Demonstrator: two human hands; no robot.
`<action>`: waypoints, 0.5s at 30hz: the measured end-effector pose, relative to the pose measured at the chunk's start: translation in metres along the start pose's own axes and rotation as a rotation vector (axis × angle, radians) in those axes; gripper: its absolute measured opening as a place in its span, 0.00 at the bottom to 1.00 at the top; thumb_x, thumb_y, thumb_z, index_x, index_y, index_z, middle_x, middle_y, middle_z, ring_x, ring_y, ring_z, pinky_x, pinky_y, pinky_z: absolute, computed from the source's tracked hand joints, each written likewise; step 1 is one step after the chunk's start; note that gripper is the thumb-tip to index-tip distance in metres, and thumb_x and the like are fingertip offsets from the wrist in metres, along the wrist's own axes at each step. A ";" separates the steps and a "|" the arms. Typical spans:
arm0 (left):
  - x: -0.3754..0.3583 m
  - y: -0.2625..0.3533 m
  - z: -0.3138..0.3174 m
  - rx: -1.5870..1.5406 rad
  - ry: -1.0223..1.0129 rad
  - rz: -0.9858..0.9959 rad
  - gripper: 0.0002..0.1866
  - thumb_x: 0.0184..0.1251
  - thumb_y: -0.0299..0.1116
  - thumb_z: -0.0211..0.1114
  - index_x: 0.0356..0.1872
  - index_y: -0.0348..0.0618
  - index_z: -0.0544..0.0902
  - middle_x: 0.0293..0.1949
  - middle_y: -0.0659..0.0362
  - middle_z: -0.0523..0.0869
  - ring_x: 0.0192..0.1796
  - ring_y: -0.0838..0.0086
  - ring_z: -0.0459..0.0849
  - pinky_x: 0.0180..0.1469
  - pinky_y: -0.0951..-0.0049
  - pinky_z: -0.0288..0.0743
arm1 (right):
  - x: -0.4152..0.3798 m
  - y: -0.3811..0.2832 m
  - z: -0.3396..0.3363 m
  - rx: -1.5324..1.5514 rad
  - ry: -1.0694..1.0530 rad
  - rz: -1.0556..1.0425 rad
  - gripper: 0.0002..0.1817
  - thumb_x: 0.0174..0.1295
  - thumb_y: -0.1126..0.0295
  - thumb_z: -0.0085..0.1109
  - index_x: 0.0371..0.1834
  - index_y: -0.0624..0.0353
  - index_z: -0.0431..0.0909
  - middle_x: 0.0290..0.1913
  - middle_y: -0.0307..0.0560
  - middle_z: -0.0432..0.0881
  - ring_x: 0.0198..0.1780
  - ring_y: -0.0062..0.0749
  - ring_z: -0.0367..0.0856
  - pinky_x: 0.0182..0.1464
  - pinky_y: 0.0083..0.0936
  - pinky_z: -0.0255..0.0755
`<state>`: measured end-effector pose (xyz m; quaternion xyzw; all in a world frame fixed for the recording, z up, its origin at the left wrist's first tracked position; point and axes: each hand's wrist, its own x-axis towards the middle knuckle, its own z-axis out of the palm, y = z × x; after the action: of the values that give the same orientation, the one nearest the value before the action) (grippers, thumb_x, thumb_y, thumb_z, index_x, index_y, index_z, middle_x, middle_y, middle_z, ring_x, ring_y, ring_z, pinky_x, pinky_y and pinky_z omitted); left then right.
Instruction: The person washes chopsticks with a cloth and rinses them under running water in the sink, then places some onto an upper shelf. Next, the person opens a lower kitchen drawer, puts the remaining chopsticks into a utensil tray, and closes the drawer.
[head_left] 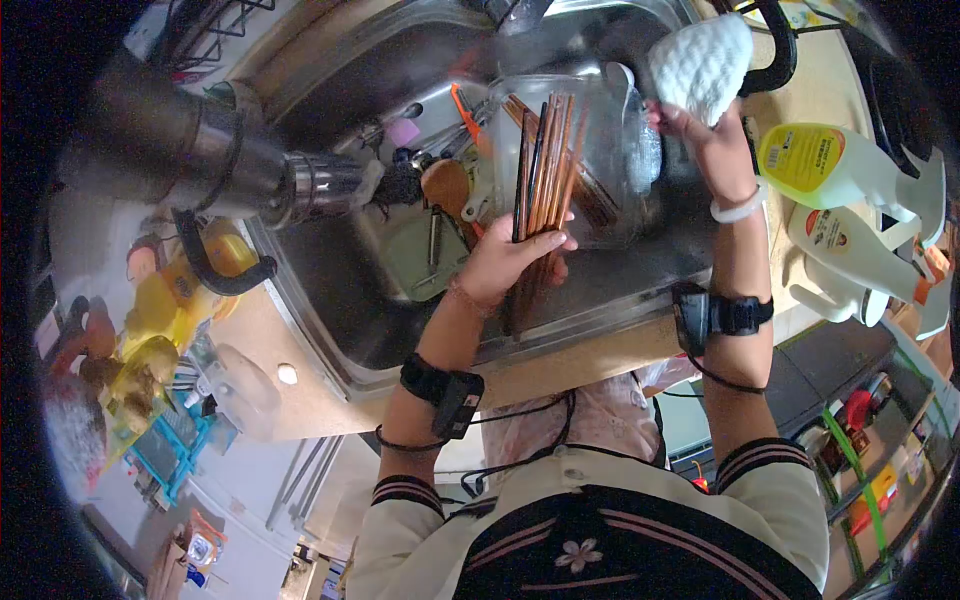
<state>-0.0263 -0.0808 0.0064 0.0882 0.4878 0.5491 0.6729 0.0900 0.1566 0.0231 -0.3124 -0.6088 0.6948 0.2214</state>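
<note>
Wood, brown/dark: bundle of chopsticks [543, 160], approx. a dozen, clenched at the lower ends in your left hand [507, 262], tips fanned up and away over the steel sink [330, 270].

White, knobbly: sponge cloth [702, 62], pinched in the fingers of your right hand [705, 135], raised up and to the right of the chopstick tips, not touching them.

Risks, as judged:
- Sticks are held at one end only; a wet grip could let one or two slide out and drop into the sink below your left hand.
- Fanned tips stand close to the clear glass vessel [610, 150] just behind them; a swing to the right may knock it.
- Utensil clutter [440, 200] w/ a wooden spoon sits just left of your left hand; dropped sticks would mix in there.
- Spray bottles [850, 200] stand just right of your right forearm on the counter; an outward elbow move could tip them.

Room:
- Faucet [250, 160] looms well left of your left hand; clear gap between.
- Sink front rim runs under both wrists, so there is little space to pull back low.
- Open room is between your two hands and straight above the basin.
</note>
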 end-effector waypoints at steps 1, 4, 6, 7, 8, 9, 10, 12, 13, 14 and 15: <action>0.001 0.001 0.002 -0.027 0.017 -0.005 0.11 0.60 0.31 0.57 0.42 0.37 0.72 0.31 0.58 0.80 0.25 0.78 0.78 0.26 0.78 0.73 | -0.006 -0.003 0.001 -0.052 -0.040 -0.002 0.17 0.56 0.83 0.47 0.50 0.67 0.63 0.39 0.50 0.77 0.39 0.31 0.77 0.41 0.25 0.74; 0.010 -0.003 0.008 -0.105 0.114 0.088 0.13 0.60 0.31 0.57 0.44 0.38 0.71 0.34 0.57 0.80 0.27 0.76 0.78 0.28 0.75 0.74 | -0.029 -0.006 0.006 0.036 -0.114 0.013 0.27 0.51 0.85 0.51 0.56 0.63 0.59 0.41 0.45 0.76 0.38 0.28 0.76 0.40 0.23 0.73; 0.015 0.006 0.018 -0.168 0.175 0.144 0.12 0.60 0.30 0.57 0.43 0.39 0.71 0.33 0.58 0.79 0.28 0.76 0.78 0.30 0.75 0.74 | -0.041 0.007 0.006 0.116 -0.268 0.105 0.26 0.50 0.83 0.54 0.55 0.63 0.61 0.38 0.43 0.77 0.34 0.24 0.75 0.39 0.21 0.71; 0.018 0.010 0.022 -0.199 0.204 0.173 0.11 0.60 0.29 0.57 0.43 0.39 0.71 0.33 0.59 0.79 0.29 0.76 0.78 0.30 0.75 0.74 | -0.047 0.010 0.009 0.116 -0.302 0.249 0.25 0.49 0.81 0.55 0.53 0.64 0.62 0.35 0.40 0.77 0.36 0.23 0.75 0.41 0.20 0.70; 0.025 0.004 0.021 -0.230 0.221 0.174 0.08 0.60 0.29 0.57 0.40 0.40 0.71 0.29 0.61 0.76 0.27 0.76 0.76 0.30 0.74 0.73 | -0.054 0.011 0.015 0.115 -0.301 0.285 0.27 0.49 0.81 0.56 0.54 0.64 0.61 0.38 0.41 0.76 0.39 0.23 0.74 0.44 0.20 0.68; 0.028 0.002 0.022 -0.263 0.195 0.185 0.08 0.60 0.29 0.57 0.39 0.41 0.71 0.28 0.62 0.75 0.27 0.76 0.75 0.29 0.74 0.72 | -0.058 0.011 0.024 0.114 -0.300 0.321 0.28 0.48 0.80 0.57 0.55 0.64 0.60 0.40 0.41 0.76 0.41 0.23 0.73 0.47 0.21 0.67; 0.030 0.000 0.023 -0.295 0.170 0.194 0.07 0.60 0.29 0.57 0.38 0.42 0.71 0.27 0.63 0.74 0.26 0.76 0.74 0.28 0.74 0.71 | -0.059 0.016 0.029 0.140 -0.314 0.275 0.30 0.48 0.80 0.57 0.56 0.65 0.58 0.43 0.42 0.74 0.45 0.24 0.71 0.50 0.21 0.65; 0.034 -0.004 0.025 -0.332 0.142 0.239 0.06 0.60 0.28 0.57 0.37 0.43 0.71 0.26 0.64 0.72 0.24 0.78 0.71 0.25 0.75 0.67 | -0.060 0.023 0.033 0.224 -0.324 0.238 0.36 0.47 0.79 0.60 0.59 0.65 0.53 0.50 0.43 0.69 0.51 0.26 0.67 0.55 0.23 0.61; 0.033 -0.005 0.025 -0.353 0.159 0.241 0.06 0.60 0.27 0.56 0.37 0.43 0.71 0.26 0.65 0.72 0.24 0.79 0.70 0.25 0.75 0.66 | -0.060 0.022 0.035 0.179 -0.289 0.202 0.35 0.46 0.78 0.61 0.59 0.64 0.54 0.49 0.43 0.70 0.50 0.26 0.67 0.54 0.23 0.61; 0.033 -0.005 0.025 -0.372 0.174 0.241 0.06 0.60 0.27 0.56 0.37 0.43 0.71 0.26 0.65 0.72 0.23 0.79 0.69 0.24 0.76 0.65 | -0.060 0.022 0.037 0.133 -0.250 0.166 0.35 0.46 0.77 0.62 0.59 0.64 0.55 0.48 0.43 0.70 0.50 0.26 0.68 0.54 0.23 0.62; 0.032 -0.005 0.026 -0.392 0.186 0.241 0.06 0.60 0.26 0.56 0.37 0.43 0.70 0.26 0.65 0.71 0.23 0.79 0.68 0.24 0.76 0.64 | -0.060 0.022 0.037 0.086 -0.209 0.129 0.35 0.46 0.76 0.63 0.58 0.63 0.56 0.47 0.43 0.71 0.49 0.26 0.68 0.53 0.23 0.62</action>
<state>-0.0055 -0.0454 -0.0019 -0.0374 0.4179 0.7150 0.5592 0.1076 0.0854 0.0140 -0.2669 -0.5768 0.7619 0.1247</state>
